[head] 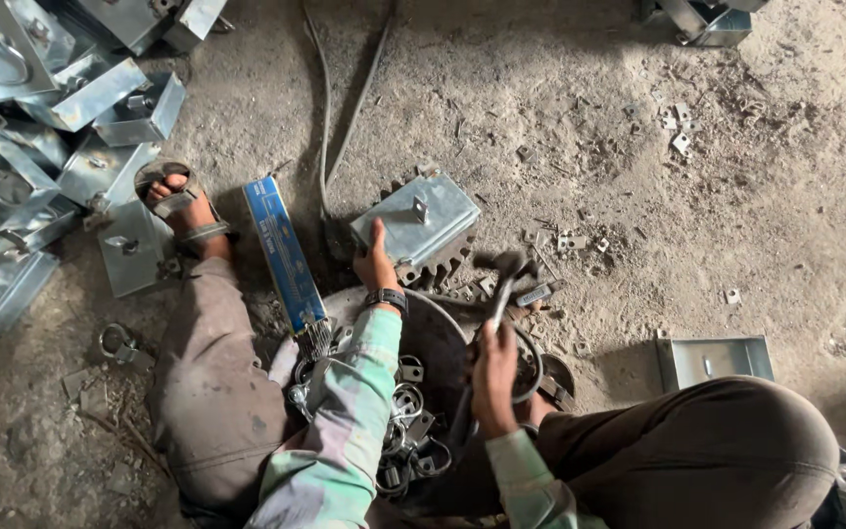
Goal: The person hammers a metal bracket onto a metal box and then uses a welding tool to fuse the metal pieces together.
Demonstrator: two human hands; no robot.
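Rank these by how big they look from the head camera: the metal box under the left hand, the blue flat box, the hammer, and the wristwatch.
1. Metal box under the left hand, and blue flat box: too alike to separate.
2. Hammer in the right hand.
3. Wristwatch, clearly smallest.

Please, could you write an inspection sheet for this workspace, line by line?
Surface: dusty dirt floor.
Job's things: folded metal box lying on a toothed gear; hammer.
Clutter: pile of metal boxes, blue carton, rings and brackets, scattered small scraps.
Grippers: left hand steadies the box; right hand grips the hammer.
Cables: two lines on the floor.
Surroundings: nothing seen.
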